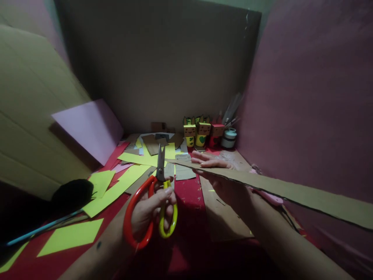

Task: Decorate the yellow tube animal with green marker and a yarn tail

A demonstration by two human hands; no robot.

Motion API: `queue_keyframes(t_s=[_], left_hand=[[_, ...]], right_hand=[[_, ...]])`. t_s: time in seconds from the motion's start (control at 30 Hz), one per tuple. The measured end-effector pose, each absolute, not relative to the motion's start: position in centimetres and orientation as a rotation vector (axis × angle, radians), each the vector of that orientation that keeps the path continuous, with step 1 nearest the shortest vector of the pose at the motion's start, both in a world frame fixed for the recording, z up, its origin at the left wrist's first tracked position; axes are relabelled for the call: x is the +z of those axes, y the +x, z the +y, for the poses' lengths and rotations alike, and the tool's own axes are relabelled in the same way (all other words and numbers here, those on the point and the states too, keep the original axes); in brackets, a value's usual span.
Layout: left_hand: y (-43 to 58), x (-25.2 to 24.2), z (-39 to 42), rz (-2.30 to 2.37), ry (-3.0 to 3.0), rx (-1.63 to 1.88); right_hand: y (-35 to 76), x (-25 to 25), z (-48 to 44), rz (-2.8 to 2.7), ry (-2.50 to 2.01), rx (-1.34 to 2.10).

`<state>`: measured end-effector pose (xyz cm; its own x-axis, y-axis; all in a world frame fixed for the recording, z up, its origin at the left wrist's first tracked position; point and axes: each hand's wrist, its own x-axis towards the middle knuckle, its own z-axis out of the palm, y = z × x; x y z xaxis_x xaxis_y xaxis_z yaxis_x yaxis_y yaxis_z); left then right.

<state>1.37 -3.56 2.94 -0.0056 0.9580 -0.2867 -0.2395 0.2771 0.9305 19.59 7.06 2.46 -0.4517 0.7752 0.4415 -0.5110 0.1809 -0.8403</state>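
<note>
Running offscreen, cardboard (pixel 276 183) partly hides the right fingers (pixel 215 164).

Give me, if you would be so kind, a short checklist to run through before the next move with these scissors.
1. Red-and-yellow-handled scissors held in the left grip: ok.
2. Scissor blades parted: ok, slightly open.
3. Cardboard strip held in the right grip: ok.
4. Strip's end touching the blades: cannot tell; it appears close beside them.
5. Red tabletop free of scraps: not ok, yellow paper lies on it.
</note>
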Motion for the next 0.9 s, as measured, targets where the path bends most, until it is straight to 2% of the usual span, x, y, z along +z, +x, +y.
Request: queue_keyframes(t_s=[0.2,0.47,0.9], left_hand=[[3.6,2.5,-2.8,1.113,0.725,1.298],[5.8,1.1,-0.7,0.905,0.799,1.243],[5.3,1.5,0.9,0.963,1.038,1.184]], right_hand=[[22.9,4.3,8.4,-1.849,-0.442,1.283],[22.9,2.9,9.6,-1.517,-0.690,0.819],[22.2,1.4,9.4,-1.293,-0.554,0.952]])
